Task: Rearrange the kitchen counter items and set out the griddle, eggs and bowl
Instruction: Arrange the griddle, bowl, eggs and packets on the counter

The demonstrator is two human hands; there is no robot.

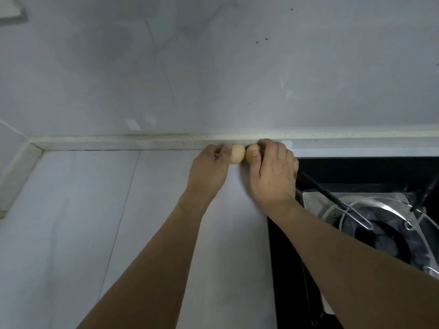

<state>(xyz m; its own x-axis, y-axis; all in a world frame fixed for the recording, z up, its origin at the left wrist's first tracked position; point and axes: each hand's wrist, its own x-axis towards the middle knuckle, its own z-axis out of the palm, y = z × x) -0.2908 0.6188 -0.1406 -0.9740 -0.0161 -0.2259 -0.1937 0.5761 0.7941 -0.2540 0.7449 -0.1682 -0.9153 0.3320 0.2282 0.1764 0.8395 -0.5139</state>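
While both eggs sit side by side at the desk's (pixel 147 210) back edge, I note left hand (pixel 209 169) grasping left egg (pixel 237 154), right hand (pixel 275 169) grasping right egg (pixel 252 153), long axes unclear.

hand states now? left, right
Left hand: holding the left egg at the back ledge.
Right hand: holding the right egg, fingers curled over it.

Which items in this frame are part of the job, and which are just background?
Job items:
- left egg, held by the left hand
- right egg, held by the right hand
- both eggs sit at the back of the counter, by the wall ledge

Background:
- gas stove with its burner
- tiled wall

No griddle or bowl in view.
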